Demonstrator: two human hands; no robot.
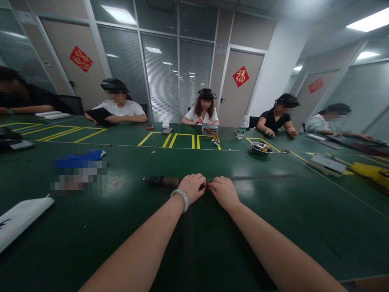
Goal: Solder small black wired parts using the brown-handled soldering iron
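Note:
A dark cylindrical tool lies sideways on the green table in front of me. It has a black ribbed section and a narrow tip at its left end, and a brownish body. My left hand, with a pale bangle at the wrist, is curled over the right part of the tool, hiding much of it. Close beside it, my right hand pinches at the tool's right end with fingertips together. What exactly lies between those fingertips is too small and dark to make out.
Left of the tool are a blue packet and a white bag. Farther off stand a metal bowl with small items, a water bottle and a bundle of wires. Several people sit along the table's far side.

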